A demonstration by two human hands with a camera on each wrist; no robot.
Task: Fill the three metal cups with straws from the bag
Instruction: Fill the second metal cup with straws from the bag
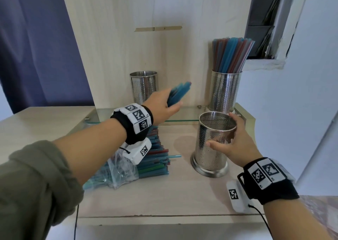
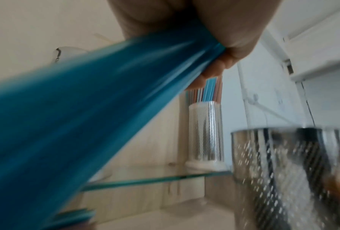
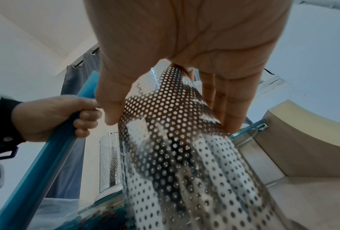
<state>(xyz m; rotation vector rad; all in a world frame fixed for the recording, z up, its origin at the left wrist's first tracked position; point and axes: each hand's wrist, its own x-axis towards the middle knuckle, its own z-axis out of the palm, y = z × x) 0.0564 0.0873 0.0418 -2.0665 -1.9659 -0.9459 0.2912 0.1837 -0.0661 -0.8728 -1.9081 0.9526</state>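
My left hand (image 1: 173,102) grips a bundle of blue straws (image 1: 179,93), raised above the table in front of the empty back left metal cup (image 1: 143,86). The wrist view shows the same straws (image 2: 86,124) blurred in my fist. My right hand (image 1: 225,130) holds the empty near metal cup (image 1: 214,148), which stands upright on the table; thumb and fingers (image 3: 222,101) lie on either side of the cup (image 3: 175,140). The back right cup (image 1: 225,91) is packed with straws (image 1: 230,55). A clear bag (image 1: 120,170) with several more straws lies under my left forearm.
The two back cups stand on a low glass shelf (image 1: 186,115) against a wooden back panel (image 1: 113,38). A blue curtain (image 1: 36,47) hangs at the left. A white wall and a window recess (image 1: 265,20) are at the right. The table's front edge (image 1: 164,217) is near.
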